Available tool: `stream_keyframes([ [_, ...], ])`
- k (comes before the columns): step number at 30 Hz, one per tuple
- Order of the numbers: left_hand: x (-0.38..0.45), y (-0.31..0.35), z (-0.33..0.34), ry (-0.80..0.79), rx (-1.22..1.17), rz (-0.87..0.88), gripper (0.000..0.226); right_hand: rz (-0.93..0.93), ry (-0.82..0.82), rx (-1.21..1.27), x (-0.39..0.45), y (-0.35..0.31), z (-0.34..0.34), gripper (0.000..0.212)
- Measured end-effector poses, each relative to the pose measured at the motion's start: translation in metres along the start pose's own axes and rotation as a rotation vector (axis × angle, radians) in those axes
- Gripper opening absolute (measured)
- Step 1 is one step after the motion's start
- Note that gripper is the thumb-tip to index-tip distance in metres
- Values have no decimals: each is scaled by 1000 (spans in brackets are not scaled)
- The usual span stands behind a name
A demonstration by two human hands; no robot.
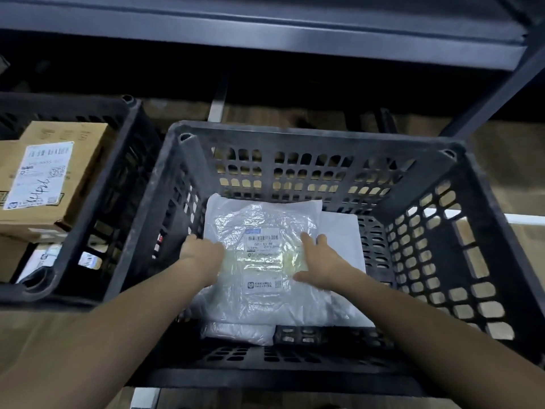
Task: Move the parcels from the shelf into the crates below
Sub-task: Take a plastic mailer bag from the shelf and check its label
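Plastic parcel (259, 246), in black crate (324, 137): left hand (203, 258), right hand (320, 261) flat on top, seemingly unclasped; lay level, then release.

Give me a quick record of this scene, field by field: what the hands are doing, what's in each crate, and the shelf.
left hand: flat on the left side of the plastic parcel
right hand: flat on the parcel's right side, fingers spread
plastic parcel: clear bag with white label, lying inside the middle crate
under it: more white parcels
left crate: holds a cardboard box with a shipping label
shelf: above the crates, contents not visible
grip: cannot tell if pressing or holding
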State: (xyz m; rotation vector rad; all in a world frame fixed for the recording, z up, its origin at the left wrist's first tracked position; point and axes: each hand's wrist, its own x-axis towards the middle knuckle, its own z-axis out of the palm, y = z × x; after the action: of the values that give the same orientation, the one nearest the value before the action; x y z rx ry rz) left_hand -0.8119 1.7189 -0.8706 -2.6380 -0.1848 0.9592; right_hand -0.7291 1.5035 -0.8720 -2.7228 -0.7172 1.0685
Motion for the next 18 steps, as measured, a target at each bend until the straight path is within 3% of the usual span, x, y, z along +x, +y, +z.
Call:
stream_keyframes([
  [4,6,5,3,-25,83,21,37,8,-75,-167,3,3,4,97],
  [7,11,8,-7,17,129,31,40,-13,73,-386,5,0,-3,77],
  [9,15,8,-15,80,96,27,58,-67,151,-451,10,-3,-7,80],
  [12,27,8,-18,108,150,35,109,-149,139,-560,21,-5,-7,100],
  [18,61,14,-4,-2,180,74,128,-180,19,-551,46,-3,3,110],
])
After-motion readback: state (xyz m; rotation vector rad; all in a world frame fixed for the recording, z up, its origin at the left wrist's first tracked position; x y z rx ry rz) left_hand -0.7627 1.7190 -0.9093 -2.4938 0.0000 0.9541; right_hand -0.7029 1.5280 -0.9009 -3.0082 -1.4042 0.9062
